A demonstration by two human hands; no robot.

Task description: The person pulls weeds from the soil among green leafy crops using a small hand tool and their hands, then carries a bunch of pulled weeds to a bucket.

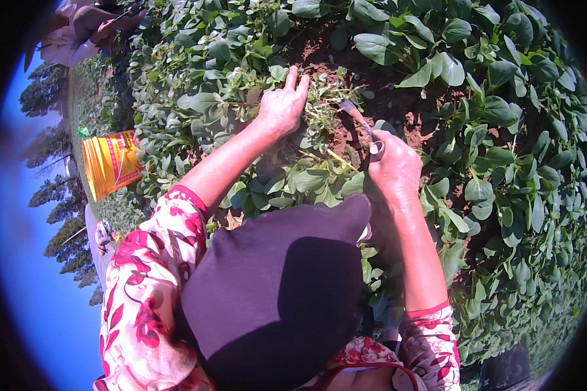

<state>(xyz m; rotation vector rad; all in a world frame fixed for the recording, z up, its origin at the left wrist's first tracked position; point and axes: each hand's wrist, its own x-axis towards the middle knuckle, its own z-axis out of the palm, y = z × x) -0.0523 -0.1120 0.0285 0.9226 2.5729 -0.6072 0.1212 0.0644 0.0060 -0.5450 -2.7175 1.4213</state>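
Observation:
My left hand (284, 107) reaches forward into low green plants. Two of its fingers stretch out over a loose tangle of pale green weeds (321, 107); its thumb and other fingers are mostly hidden. To the right, my right hand (396, 168) is closed round a slim hand tool (357, 117) with a narrow, rusty brown and grey metal end. That end points forward and left, touching or just above the edge of the weeds, over reddish bare soil (342, 138). Most of its handle is covered by my fingers. Red-and-cream floral sleeves cover my upper arms.
Broad-leaved plants (496, 111) crowd the right side and far edge. A yellow bucket (114, 163) with red markings stands at the left. Another person (78, 36) is partly visible at the far left. A large dark cloth-covered shape (241, 300) blocks the lower middle.

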